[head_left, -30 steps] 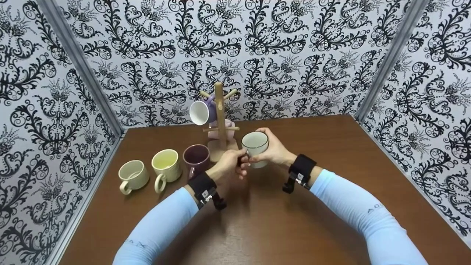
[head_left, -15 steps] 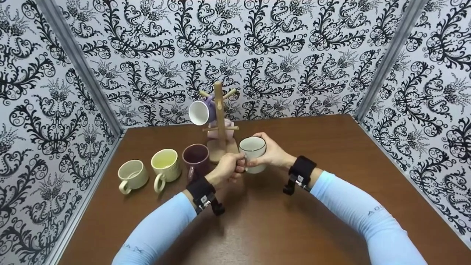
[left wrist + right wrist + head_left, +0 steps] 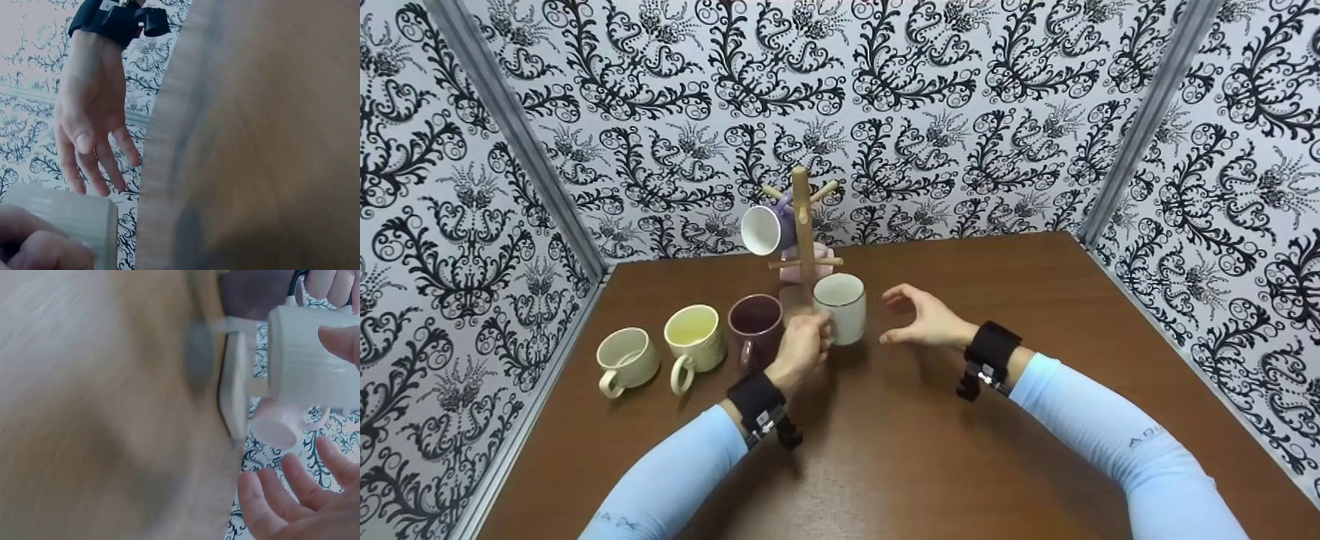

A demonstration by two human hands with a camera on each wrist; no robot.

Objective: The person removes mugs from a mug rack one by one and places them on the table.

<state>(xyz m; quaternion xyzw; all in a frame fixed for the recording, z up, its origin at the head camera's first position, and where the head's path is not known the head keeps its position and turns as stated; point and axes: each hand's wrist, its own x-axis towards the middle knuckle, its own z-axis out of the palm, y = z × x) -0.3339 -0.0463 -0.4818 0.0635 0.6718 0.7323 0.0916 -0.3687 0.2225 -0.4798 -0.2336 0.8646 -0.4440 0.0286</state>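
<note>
Rack (image 3: pixel 804 232) carries purple mug (image 3: pixel 769 229) and pink mug (image 3: pixel 275 424), three mugs (image 3: pixel 696 345) stand unhung on the tabletop (image 3: pixel 960 450), and left hand (image 3: pixel 804 341) clamps unhung white mug (image 3: pixel 844 309) near the rack, right hand's (image 3: pixel 928 319) grip apart.

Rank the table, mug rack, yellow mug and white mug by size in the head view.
1. Table
2. Mug rack, by overall extent
3. Yellow mug, white mug: too alike to rank

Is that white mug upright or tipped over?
Upright: in the head view, the white mug has its opening facing up, and the left hand holds it.
</note>
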